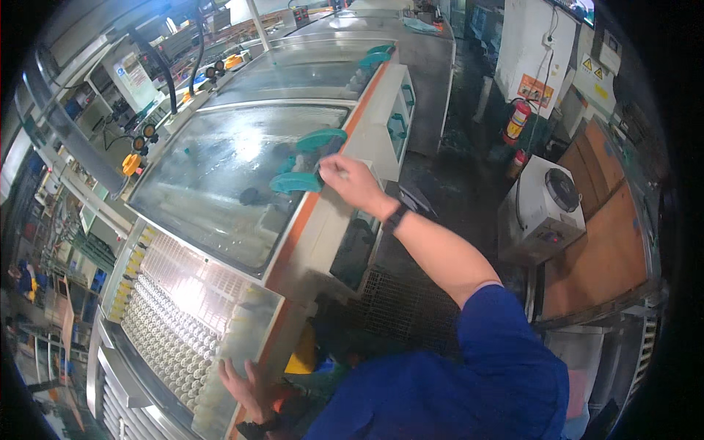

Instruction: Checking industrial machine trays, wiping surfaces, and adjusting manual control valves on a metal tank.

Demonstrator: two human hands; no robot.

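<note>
My right hand (350, 183) is raised at the right edge of a large clear lid (213, 169) on a long machine. Its fingers are curled together right beside two teal curved pieces (297, 182) on the lid. Something dark shows at the fingertips, but I cannot make out what they hold, if anything. Lower down, my left hand (246, 387), fingers apart, rests near the machine's pale side rim (275, 323). Beside it lie rows of white rollers (165, 337) in the machine's uncovered section.
Beyond the near lid is a second clear lid (293, 70). Pressure gauges (144, 137) and a yellow knob (131, 164) line the left side. To the right are a floor grating (400, 308), a white box-shaped unit with a fan (541, 209) and a red fire extinguisher (518, 119).
</note>
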